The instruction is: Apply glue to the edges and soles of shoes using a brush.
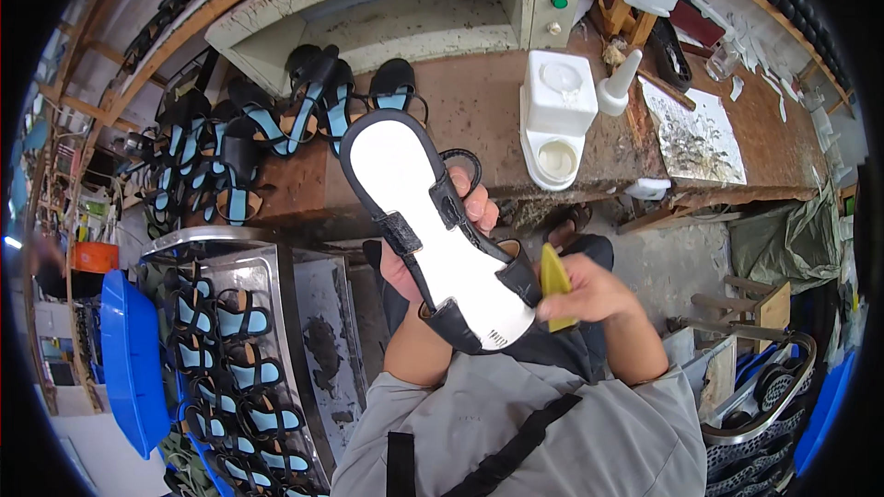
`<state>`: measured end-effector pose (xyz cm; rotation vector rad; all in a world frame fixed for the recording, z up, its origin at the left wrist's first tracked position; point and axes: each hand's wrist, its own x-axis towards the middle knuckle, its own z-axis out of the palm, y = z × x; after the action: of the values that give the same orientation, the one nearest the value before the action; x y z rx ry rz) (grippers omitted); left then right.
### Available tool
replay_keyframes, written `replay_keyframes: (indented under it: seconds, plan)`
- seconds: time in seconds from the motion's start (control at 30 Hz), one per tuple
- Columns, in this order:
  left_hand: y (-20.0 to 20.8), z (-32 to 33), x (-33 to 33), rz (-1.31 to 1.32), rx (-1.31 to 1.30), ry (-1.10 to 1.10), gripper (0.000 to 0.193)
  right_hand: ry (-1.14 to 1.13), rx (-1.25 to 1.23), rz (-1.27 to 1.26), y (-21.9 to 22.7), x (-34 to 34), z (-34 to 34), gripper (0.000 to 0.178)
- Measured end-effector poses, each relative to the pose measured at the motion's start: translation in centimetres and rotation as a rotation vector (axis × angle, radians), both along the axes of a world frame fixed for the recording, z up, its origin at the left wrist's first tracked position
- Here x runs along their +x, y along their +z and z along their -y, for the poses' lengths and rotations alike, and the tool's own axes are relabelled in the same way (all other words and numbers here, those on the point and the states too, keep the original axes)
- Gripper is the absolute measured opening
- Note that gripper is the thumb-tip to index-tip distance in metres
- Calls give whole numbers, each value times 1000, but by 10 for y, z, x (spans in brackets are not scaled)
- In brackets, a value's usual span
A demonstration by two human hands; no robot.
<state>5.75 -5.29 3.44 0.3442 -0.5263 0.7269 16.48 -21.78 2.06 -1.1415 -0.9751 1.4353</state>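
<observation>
A black sandal (405, 193) is held up in front of me, its white underside facing me. Black strap ends are folded over the edges of that underside, and a thin strap loop sticks out at its right. My left hand (477, 207) is closed around the sandal from behind; its fingers show at the right edge and part of the hand at the left. Beside the heel end, my right hand (599, 293) pinches a flat yellow piece (555, 283), perhaps a pad or a scraper. The yellow piece is close to the heel; whether it touches cannot be told.
Several black sandals with light blue insoles (299, 115) crowd the left of the bench (442, 92). More stand on a metal-rimmed rack (276, 262) at my left, by a blue tray (133, 364). A white glue dispenser (555, 115) and a stained white sheet (695, 133) lie right.
</observation>
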Motion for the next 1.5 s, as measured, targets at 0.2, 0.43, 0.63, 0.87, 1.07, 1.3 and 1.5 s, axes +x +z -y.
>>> replay_keyframes:
  seconds: [0.2,0.43,0.63,0.87,1.07,1.3,1.5]
  plan:
    - [8,-14,10,-142,153,-106,69,-116,93,-94,-4,-2,-10,20]
    - [-95,-52,10,-944,456,-19,40,-669,386,-268,0,41,19,48]
    - [-152,-52,36,-1046,1461,24,43,-753,391,-305,-4,48,24,52]
    - [-105,-54,9,-1029,1488,650,52,-711,250,-190,-19,45,26,31]
    - [-51,-36,-37,-790,643,558,47,-569,148,-251,-23,25,7,21]
    - [-33,-2,-51,-521,654,467,56,-295,128,-75,-12,13,4,16]
    - [-24,-2,-72,-622,1003,519,41,-149,182,63,19,2,14,19]
